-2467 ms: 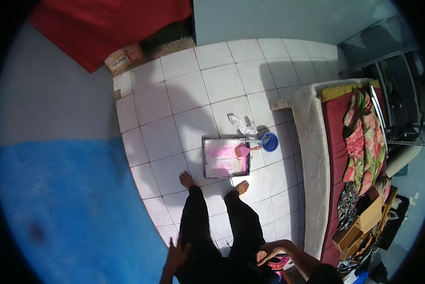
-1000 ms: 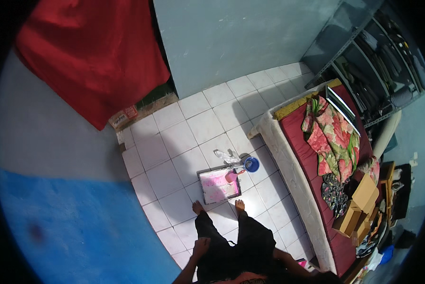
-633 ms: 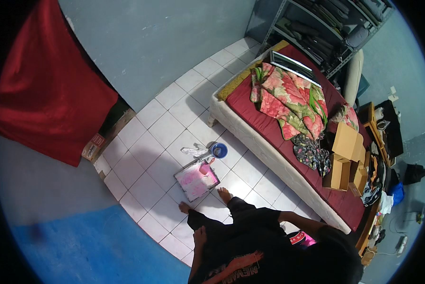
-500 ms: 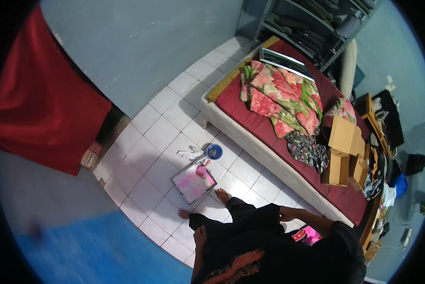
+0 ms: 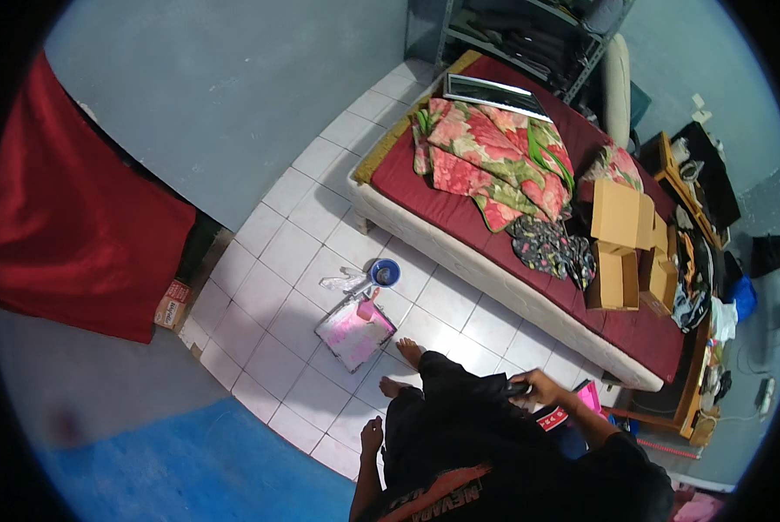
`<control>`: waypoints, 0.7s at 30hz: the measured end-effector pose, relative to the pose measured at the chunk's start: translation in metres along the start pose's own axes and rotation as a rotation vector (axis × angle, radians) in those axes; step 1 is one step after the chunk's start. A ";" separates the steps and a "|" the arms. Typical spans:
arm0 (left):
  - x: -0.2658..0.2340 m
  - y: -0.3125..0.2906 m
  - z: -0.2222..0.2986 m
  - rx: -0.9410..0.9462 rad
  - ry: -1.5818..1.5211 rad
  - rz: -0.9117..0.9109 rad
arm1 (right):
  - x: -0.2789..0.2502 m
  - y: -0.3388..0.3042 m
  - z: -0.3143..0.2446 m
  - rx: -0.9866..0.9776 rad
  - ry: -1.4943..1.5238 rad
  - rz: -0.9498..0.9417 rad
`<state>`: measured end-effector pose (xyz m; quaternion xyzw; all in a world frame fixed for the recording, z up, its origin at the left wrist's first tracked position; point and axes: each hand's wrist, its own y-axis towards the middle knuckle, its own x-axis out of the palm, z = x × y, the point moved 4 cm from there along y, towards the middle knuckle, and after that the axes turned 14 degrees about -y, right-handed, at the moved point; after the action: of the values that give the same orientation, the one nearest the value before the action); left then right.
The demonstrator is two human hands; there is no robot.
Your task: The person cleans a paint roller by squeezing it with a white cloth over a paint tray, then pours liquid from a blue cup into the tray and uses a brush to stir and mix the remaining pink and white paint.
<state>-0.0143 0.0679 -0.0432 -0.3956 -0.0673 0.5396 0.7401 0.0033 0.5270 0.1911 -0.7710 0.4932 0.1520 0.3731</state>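
- Standing on the white tiled floor (image 5: 277, 252), you have your right hand (image 5: 542, 387) at hip height, and its fingers are curled around a small dark object (image 5: 519, 390); it is too small to tell what it is.
- Your left hand (image 5: 372, 432) hangs free beside your leg, touching nothing; I cannot tell if its fingers are spread or pressed together.
- The dark object is in front of your right hip, above the floor, near the lower corner of the bed (image 5: 512, 261).
- Just in front of your bare feet (image 5: 410, 351) lies a paint tray (image 5: 355, 331) with pink paint, and a blue bowl (image 5: 385, 273) and a clear plastic wrap (image 5: 345, 282) lie just beside it.
- Risk, as I judge it: a careless step forward could put your foot into the tray, because it lies so near your toes; pink paint would then spread over the tiles.
- The bowl could also tip if the tray is pushed, as the two seem to touch.
- If your hold on the dark object is loose, it may fall on the hard tiles.
- The plastic wrap could be slippery under a bare foot.
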 end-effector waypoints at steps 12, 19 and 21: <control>-0.001 -0.046 -0.106 -0.365 -0.467 0.030 | -0.044 -0.047 0.225 0.892 0.552 1.001; 0.039 -0.047 -0.071 -0.371 -0.443 0.285 | -0.150 -0.054 0.429 1.526 -0.123 1.219; 0.082 -0.027 -0.051 -0.178 -0.373 0.327 | -0.192 -0.069 0.472 1.418 -0.113 1.290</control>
<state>0.0658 0.1087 -0.0866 -0.3584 -0.1849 0.7075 0.5804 0.0374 1.0100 0.0171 0.0626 0.7811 0.0311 0.6205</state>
